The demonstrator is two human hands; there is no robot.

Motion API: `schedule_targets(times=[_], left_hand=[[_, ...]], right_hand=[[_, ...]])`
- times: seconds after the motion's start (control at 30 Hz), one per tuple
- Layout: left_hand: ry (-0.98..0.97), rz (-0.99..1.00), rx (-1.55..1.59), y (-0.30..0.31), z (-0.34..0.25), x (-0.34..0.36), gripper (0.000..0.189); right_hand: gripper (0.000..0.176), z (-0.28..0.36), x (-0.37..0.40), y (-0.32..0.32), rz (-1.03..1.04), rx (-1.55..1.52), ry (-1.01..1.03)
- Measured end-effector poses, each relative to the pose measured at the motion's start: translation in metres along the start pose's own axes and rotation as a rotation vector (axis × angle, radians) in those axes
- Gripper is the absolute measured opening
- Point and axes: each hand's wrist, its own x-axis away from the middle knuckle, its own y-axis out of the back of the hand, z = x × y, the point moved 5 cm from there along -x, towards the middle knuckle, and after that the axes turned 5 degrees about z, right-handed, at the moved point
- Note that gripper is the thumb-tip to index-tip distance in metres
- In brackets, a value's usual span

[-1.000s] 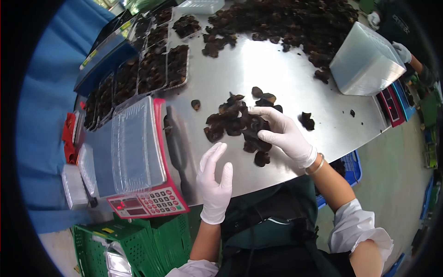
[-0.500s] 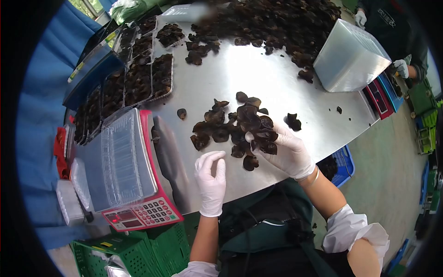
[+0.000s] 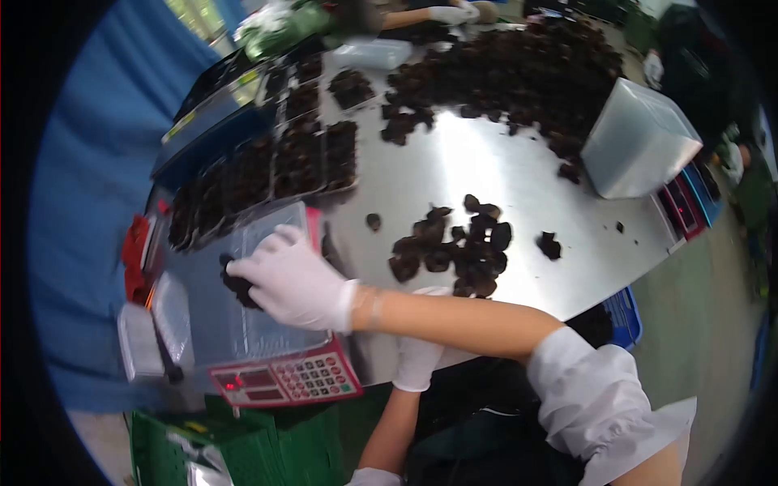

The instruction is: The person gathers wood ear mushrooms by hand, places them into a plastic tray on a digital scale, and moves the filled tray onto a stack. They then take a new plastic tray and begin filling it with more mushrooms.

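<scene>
My right hand [image 3: 293, 279], in a white glove, reaches across to the left over the scale [image 3: 312, 377]. Its fingers are closed on dark wood ear mushrooms [image 3: 236, 283], which hang over a clear plastic tray [image 3: 263, 328] on the weighing plate. My gloved left hand [image 3: 418, 361] is at the table's near edge, beneath my right forearm, which hides most of its fingers. Just beyond that forearm lies a small group of loose wood ear mushrooms [image 3: 486, 255] on the metal table [image 3: 454, 174].
Filled trays [image 3: 300, 158] stand behind the scale. A large mushroom heap [image 3: 519, 73] covers the far side. A stack of clear trays [image 3: 640, 142] stands at the right, near a second scale [image 3: 681, 204]. Co-workers' gloved hands [image 3: 454, 14] show at the far side and right.
My right hand has moved left from the small group to above the scale, carrying wood ear mushrooms. My right forearm now crosses over my left hand. The camera view has shifted.
</scene>
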Motion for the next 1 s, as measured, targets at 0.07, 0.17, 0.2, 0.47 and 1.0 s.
schedule_targets(times=[0.07,0.17,0.2,0.47,1.0], left_hand=[[0.049,0.024,0.139,-0.003,0.006,0.002,0.027],[0.194,-0.008,0.201,-0.011,0.030,0.017,0.030],[0.267,-0.053,0.144,-0.011,0.039,0.019,0.031],[0.262,-0.141,-0.161,0.028,0.019,-0.027,0.065],[0.492,0.216,0.118,-0.014,0.037,-0.091,0.076]], right_hand=[[0.035,-0.012,0.000,-0.024,0.266,0.303,-0.105],[0.032,-0.019,0.015,0.012,0.045,0.231,-0.057],[0.031,-0.021,0.025,0.041,-0.108,0.159,0.028],[0.047,-0.170,0.165,0.183,0.047,0.560,-0.700],[0.070,-0.138,0.162,0.119,0.396,-0.025,-0.662]])
